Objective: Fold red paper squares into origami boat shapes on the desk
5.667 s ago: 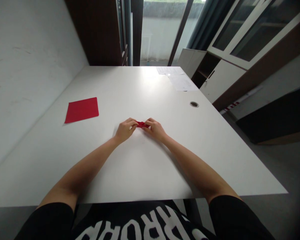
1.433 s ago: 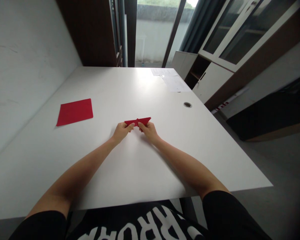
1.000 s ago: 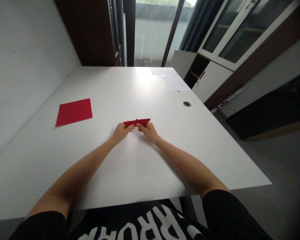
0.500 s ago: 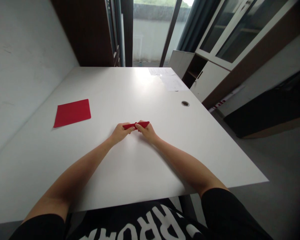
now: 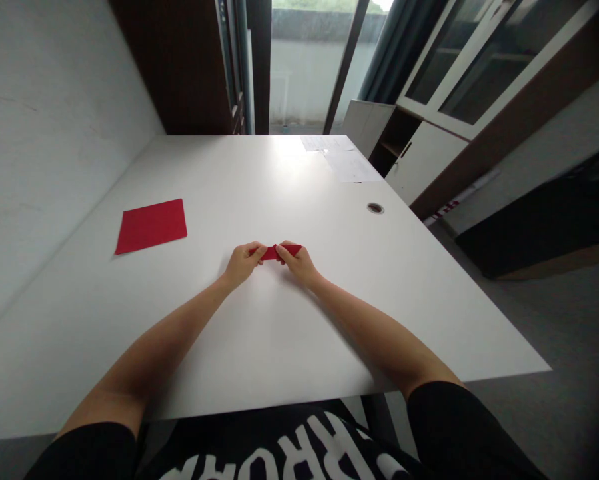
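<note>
Left hand (image 5: 242, 262) and right hand (image 5: 298, 263) pinch a folded red paper strip (image 5: 281, 251) between fingers and thumbs.
It sits centrally over the white tabletop (image 5: 259, 347); a flat red paper sheet (image 5: 150, 226) lies well to the left.

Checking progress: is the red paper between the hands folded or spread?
Folded: the red paper is a narrow strip, held by the left hand and right hand.

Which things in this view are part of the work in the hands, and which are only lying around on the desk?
In the work:
folded red paper strip
left hand
right hand

Just lying about on the white desk:
flat red paper sheet
white papers
round cable grommet
</note>
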### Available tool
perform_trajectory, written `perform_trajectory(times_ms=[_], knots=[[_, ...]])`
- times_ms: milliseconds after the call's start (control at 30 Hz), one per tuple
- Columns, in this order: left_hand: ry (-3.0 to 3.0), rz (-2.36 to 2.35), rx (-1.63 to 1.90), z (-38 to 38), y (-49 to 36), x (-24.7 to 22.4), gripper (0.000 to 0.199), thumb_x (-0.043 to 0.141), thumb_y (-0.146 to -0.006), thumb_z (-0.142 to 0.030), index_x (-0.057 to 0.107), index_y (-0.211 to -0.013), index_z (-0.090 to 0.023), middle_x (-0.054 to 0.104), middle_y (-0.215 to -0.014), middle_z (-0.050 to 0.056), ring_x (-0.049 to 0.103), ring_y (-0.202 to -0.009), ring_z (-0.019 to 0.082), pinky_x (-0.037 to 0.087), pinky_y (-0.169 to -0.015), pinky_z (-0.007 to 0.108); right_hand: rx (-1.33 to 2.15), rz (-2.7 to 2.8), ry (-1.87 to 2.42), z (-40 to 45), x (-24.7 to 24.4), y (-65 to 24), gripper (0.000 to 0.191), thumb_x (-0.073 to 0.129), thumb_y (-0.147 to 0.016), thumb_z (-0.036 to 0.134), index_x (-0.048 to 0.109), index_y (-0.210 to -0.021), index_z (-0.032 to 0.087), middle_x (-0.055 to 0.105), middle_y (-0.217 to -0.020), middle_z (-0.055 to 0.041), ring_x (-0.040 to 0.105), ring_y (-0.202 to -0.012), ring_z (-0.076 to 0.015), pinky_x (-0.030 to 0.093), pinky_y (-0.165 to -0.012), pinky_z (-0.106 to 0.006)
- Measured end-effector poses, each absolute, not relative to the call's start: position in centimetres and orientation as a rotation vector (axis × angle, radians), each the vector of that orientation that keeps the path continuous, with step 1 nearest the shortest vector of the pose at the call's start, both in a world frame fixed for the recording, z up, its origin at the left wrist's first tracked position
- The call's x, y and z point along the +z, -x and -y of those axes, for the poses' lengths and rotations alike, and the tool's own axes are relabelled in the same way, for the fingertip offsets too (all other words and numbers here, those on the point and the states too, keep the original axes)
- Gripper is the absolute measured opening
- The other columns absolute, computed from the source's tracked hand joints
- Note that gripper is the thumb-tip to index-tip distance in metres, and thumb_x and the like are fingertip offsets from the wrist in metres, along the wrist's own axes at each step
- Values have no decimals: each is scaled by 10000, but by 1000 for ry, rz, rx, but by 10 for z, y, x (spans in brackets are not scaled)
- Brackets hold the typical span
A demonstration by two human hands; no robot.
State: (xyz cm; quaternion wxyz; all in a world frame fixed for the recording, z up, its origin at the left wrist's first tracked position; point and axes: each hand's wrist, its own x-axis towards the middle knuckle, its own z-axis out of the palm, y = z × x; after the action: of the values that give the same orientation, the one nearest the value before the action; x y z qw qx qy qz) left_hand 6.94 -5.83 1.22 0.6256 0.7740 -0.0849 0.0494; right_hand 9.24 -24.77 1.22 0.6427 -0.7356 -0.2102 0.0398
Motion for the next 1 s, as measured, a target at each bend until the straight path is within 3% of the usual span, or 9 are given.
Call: perform_trajectory(times_ms=[133, 300, 667, 800, 1000], knots=[[-1752, 207, 98, 58, -70, 12, 471, 545, -960, -571, 647, -724, -177, 599, -586, 2, 493, -538, 113, 386, -566, 253, 59, 463, 1681, 249, 12, -95, 463, 551, -933, 610, 611, -726, 200, 574, -652, 11, 522, -628, -134, 413, -639, -281], [-1714, 108, 126, 50, -75, 9, 454, 640, -900, -594, 654, -718, -178, 514, -463, -33, 415, -435, 96, 320, -486, 251, 42, 388, 1682, 254, 4, -104, 542, 538, -924, 654, 605, -648, 193, 571, -593, 1, 505, -576, -132, 398, -609, -284], [-1571, 103, 75, 55, -76, 4, 568, 541, -900, -726, 594, -773, -175, 615, -512, 16, 502, -437, 111, 380, -474, 251, -32, 350, 1759, 256, -1, -110, 581, 504, -905, 722, 524, -626, 212, 464, -553, 26, 395, -545, -123, 309, -540, -284], [-1552, 84, 99, 54, -75, 6, 556, 534, -926, -692, 587, -743, -170, 598, -516, 13, 491, -452, 101, 372, -480, 245, -69, 340, 1770, 256, -4, -112, 573, 544, -878, 719, 519, -618, 209, 470, -579, 22, 405, -576, -128, 314, -562, -288], [-1512, 79, -1, 58, -75, 4, 401, 750, -821, -540, 652, -817, -151, 634, -626, 11, 533, -539, 102, 411, -532, 246, -32, 294, 1718, 257, -3, -108, 574, 537, -891, 727, 549, -642, 210, 479, -558, 14, 409, -543, -132, 311, -532, -292]])
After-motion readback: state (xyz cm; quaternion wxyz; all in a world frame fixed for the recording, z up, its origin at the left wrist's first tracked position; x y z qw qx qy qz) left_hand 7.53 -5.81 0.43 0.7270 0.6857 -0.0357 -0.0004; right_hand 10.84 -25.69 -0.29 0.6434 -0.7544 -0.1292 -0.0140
